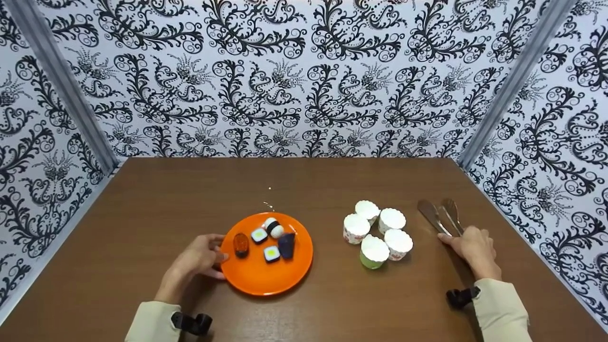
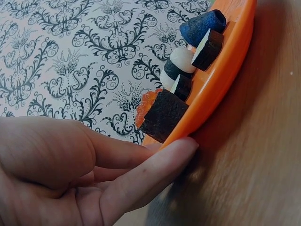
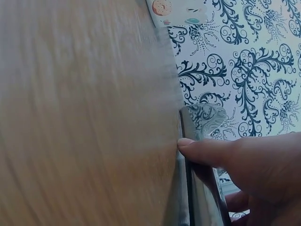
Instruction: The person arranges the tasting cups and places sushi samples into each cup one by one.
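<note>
My left hand (image 1: 197, 259) pinches the left rim of an orange plate (image 1: 259, 283) between thumb and fingers, as the left wrist view shows up close. On the plate lie a roe-topped sushi piece (image 1: 241, 245), two rolls with yellow centres (image 1: 271, 253), a white piece with a black band (image 1: 273, 228) and a dark blue piece (image 1: 286, 245). At the right, my right hand (image 1: 475, 251) grips metal tongs (image 1: 431, 214) by the handle end, their two arms apart and pointing away from me. In the right wrist view, the thumb rests against one tong arm (image 3: 188, 123).
Several paper baking cups stand in a cluster between plate and tongs, including a green one (image 1: 373, 259) at the front and patterned ones (image 1: 355, 229) behind. The brown table (image 1: 304, 185) ends at patterned walls (image 1: 285, 95). Small light specks (image 1: 269, 205) lie beyond the plate.
</note>
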A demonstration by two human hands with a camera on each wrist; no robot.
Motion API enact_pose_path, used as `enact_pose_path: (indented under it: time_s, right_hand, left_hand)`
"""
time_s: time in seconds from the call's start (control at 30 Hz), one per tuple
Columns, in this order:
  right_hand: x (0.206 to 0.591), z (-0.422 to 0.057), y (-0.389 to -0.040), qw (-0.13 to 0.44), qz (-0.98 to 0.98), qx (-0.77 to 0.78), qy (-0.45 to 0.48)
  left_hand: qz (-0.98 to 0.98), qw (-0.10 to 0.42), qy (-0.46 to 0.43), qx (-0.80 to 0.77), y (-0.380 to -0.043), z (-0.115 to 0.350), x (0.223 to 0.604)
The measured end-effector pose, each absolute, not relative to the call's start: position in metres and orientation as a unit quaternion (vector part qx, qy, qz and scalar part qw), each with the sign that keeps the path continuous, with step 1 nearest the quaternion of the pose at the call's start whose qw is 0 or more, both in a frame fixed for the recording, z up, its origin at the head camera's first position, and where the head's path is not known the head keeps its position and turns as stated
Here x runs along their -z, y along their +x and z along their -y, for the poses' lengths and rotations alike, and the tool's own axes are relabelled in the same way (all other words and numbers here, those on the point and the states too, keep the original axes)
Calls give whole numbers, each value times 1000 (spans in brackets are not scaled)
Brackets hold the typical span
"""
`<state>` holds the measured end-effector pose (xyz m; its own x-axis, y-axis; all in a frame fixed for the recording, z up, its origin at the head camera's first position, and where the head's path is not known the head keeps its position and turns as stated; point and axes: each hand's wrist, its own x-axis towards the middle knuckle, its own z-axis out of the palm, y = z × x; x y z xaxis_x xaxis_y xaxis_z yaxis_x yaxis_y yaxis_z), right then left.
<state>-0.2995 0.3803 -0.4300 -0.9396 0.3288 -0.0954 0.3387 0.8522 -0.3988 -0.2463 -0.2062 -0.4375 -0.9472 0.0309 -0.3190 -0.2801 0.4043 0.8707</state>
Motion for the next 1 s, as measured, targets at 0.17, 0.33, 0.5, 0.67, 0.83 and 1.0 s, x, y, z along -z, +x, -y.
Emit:
enact_pose_path:
  time_s: [0.17,0.33,0.5,0.67,0.83,1.0]
  right_hand:
    - [430,-381,-301,3,-965,205,164]
    - [430,-383,-302,-7,-966,204,155]
    - [429,-382,-302,-30,-962,214,167]
    - [432,-379,-301,-60,-955,223,184]
    - [432,-378,-300,-66,-953,229,187]
    - [429,-377,-300,-56,-952,235,188]
  left_hand:
    - [-825,147,-80,-539,-247,207,437]
    - [-825,149,-82,-540,-247,208,438]
    - [-822,152,-79,-543,-247,208,438]
    - [-813,152,-67,-559,-246,209,439]
    - [-811,153,-68,-561,-245,209,438]
    - [-811,153,-71,-560,-245,209,438]
